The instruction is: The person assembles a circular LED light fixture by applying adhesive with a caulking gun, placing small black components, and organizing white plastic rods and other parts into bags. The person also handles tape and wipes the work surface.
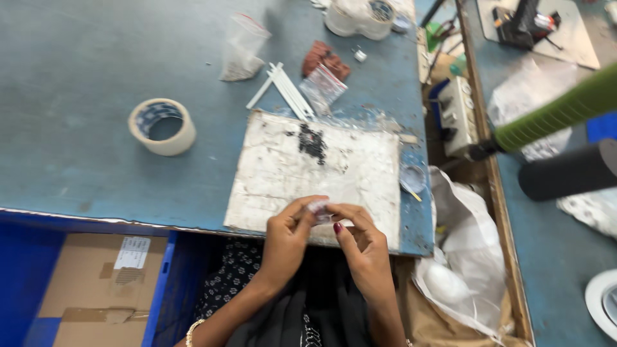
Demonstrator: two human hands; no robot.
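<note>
I see my left hand (pixel 287 234) and right hand (pixel 360 239) pinched together on a small clear piece (pixel 319 209) at the near edge of the white board (pixel 283 173). It's too small to tell its long axis or heading.

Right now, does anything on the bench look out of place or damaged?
The white work board is stained and chipped, with a small black pile on it, and its near edge overhangs the blue table. Both hands pinch a small clear piece.
</note>
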